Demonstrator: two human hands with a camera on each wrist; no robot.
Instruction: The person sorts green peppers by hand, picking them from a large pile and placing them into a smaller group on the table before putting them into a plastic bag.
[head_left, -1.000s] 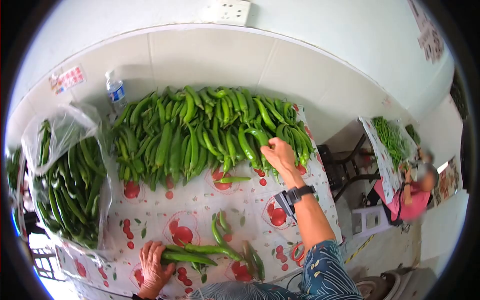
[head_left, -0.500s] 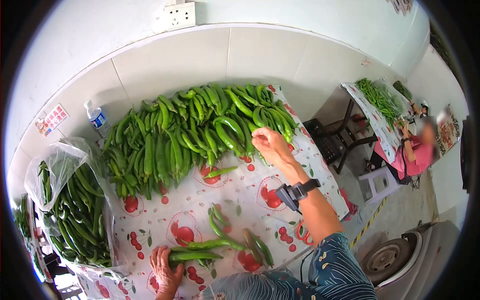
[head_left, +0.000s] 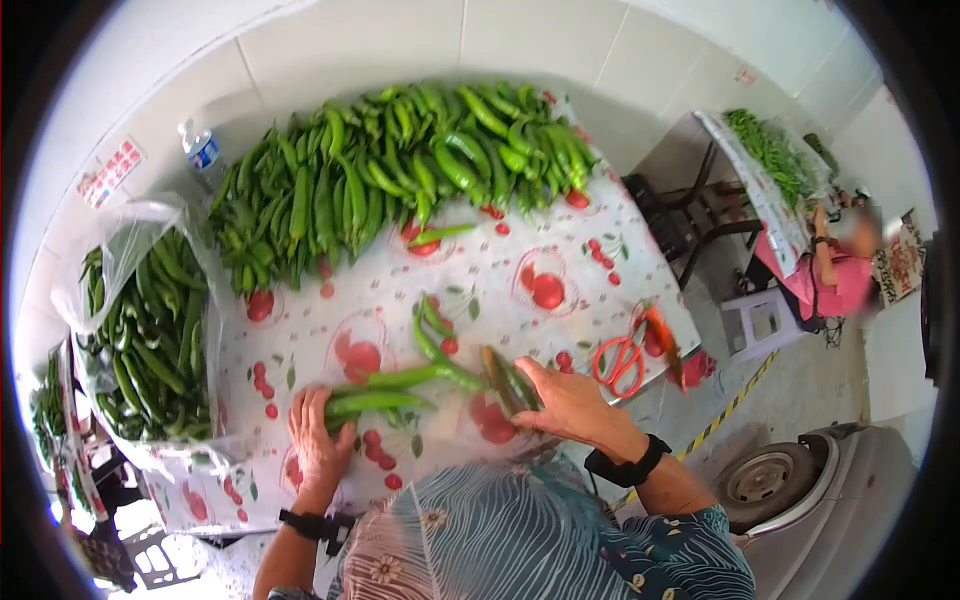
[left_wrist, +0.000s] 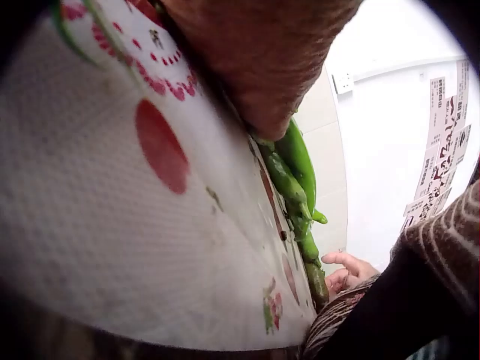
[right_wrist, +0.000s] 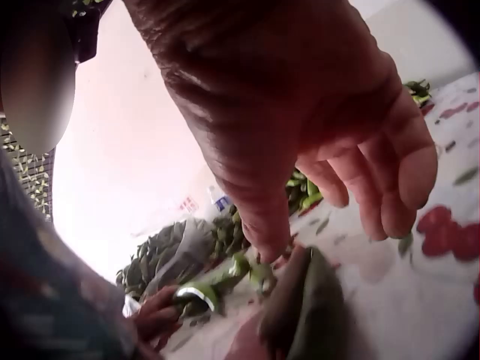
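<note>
Easy to roll, easy to miss

On my feed, at left, a shift of the left hand (head_left: 322,448) could roll the smooth green peppers (head_left: 380,401); they lie against its fingers, and I can't tell whether those grasp them. At right, if I closed off-centre, I might nudge the dark peppers (head_left: 496,381) along the worktop (head_left: 440,290); they lie just beside the right hand (head_left: 580,407), its fingers released.
</note>
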